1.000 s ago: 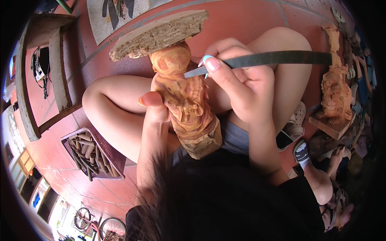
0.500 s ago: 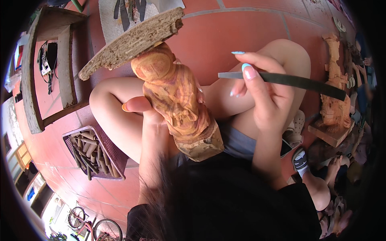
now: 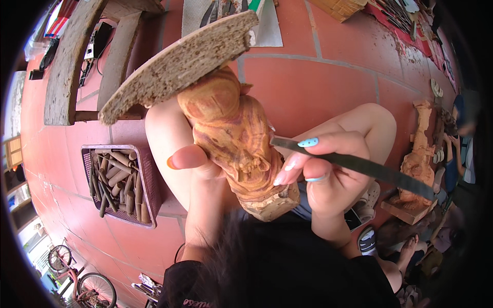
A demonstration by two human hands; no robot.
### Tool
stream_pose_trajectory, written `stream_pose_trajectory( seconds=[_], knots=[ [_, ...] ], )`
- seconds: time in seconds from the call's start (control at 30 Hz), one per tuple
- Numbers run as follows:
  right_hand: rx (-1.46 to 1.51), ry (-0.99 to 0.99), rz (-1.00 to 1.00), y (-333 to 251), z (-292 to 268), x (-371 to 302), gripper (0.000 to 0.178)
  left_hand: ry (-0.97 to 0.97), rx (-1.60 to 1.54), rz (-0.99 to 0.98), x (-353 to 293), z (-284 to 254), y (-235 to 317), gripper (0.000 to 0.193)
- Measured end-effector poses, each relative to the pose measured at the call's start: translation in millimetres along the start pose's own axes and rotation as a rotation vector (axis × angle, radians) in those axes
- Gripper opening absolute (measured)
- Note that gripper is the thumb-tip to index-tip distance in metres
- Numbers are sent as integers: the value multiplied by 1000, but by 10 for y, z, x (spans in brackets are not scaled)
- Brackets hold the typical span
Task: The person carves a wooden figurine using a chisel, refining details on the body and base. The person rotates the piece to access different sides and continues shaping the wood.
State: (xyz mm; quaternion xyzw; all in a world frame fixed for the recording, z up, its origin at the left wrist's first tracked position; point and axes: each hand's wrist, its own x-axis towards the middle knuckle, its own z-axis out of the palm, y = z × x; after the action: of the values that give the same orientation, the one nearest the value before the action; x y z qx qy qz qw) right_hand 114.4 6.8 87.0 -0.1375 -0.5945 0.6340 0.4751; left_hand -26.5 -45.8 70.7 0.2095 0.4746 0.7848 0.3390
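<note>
A carved wooden figurine [image 3: 233, 133] with reddish-brown grain is in my left hand [image 3: 197, 167]. Its broad, rough, hat-like top [image 3: 177, 66] slants up to the right, and its faceted base points toward my body. My left thumb lies along the figurine's left side; the other fingers are mostly hidden behind it. Between thumb and fingers, my right hand [image 3: 336, 169] grips a long, thin, flat dark metal tool [image 3: 370, 167]. The tool's paler tip is by the figurine's right edge; I cannot tell whether it touches. My right fingertips are close beside the lower part of the carving.
A purple plastic basket [image 3: 146, 197] of brown cylindrical handles stands on the red tiled floor at left, below a wooden stool [image 3: 72, 66]. Flat tools lie on a pale sheet [image 3: 269, 33] ahead. Another carved statue [image 3: 418, 159] and other people are at right. Two bicycles [image 3: 95, 290] stand lower left.
My right hand has moved left and down, bringing the tool's tip from apart to the figurine's right edge. The whole view has shifted, and the figurine sits slightly lower and further right.
</note>
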Motion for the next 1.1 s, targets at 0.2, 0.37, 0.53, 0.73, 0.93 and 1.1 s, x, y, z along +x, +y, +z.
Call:
stream_pose_trajectory(
  seconds=[0.2, 0.37, 0.53, 0.73, 0.93, 1.1],
  knots=[
    [-252, -68, -156, 110, 339, -4, 28, 65, 14, 174, -110, -73, 0, 95],
    [-333, -91, -108, 55, 384, 3, 14, -256, -459, -68, -231, -473, -285, 78],
    [-228, -65, 55, 17, 259, -75, 13, -167, -267, -41, -336, -460, -431, 80],
    [-306, -114, 35, -47, 67, -89, 16, -143, 46, -129, -366, -353, -251, 81],
    [-455, -176, -307, 146, 21, -19, 25, -65, 178, -24, -354, -223, -116, 84],
    [-646, -193, -323, 95, -55, -101, 27, -44, 75, 3, -274, -224, -262, 79]
  ],
)
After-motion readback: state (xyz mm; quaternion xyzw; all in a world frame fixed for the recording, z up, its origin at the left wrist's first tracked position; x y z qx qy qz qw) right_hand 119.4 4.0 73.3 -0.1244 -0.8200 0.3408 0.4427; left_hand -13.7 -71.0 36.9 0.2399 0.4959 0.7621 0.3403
